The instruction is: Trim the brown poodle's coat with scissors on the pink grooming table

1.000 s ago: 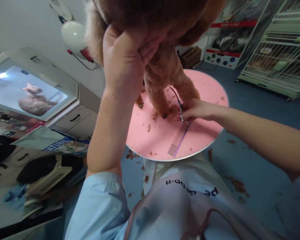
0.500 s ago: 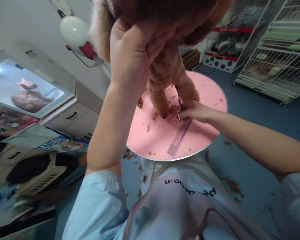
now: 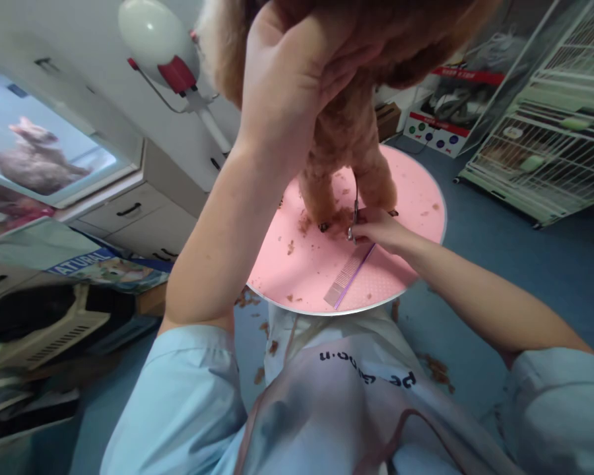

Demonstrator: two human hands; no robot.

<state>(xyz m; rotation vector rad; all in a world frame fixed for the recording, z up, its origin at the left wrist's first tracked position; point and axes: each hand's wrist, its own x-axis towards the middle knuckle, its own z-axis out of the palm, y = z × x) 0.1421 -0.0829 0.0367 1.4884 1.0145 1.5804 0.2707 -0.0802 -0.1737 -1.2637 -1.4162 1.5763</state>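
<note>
A brown curly-haired dog (image 3: 344,135) stands on a round pink grooming table (image 3: 400,267). My left hand (image 3: 287,79) is closed around the underside of the dog's head, its fingertips partly buried in fur and shadow. Low between the front legs, my right hand (image 3: 379,227) grips a pair of scissors (image 3: 356,198) by the handles, the slim blades pointing upward beside the leg on the right. A metal comb with a purple spine (image 3: 349,277) lies on the table just below that hand. Clipped fur (image 3: 340,221) is heaped around the paws.
White-barred cages (image 3: 554,145) stand at the right. On the left are a drawer cabinet (image 3: 123,208), a lit window with a grey cat (image 3: 34,155) behind it, and a beige pet carrier (image 3: 69,326). A white-and-red device (image 3: 153,43) rises behind the table. Fur tufts (image 3: 438,373) litter the blue floor.
The view has turned slightly, so the surroundings at left have slid leftward. My right hand has shifted a little with the scissors, and a dark-clawed paw now shows beside it. My left hand keeps its hold.
</note>
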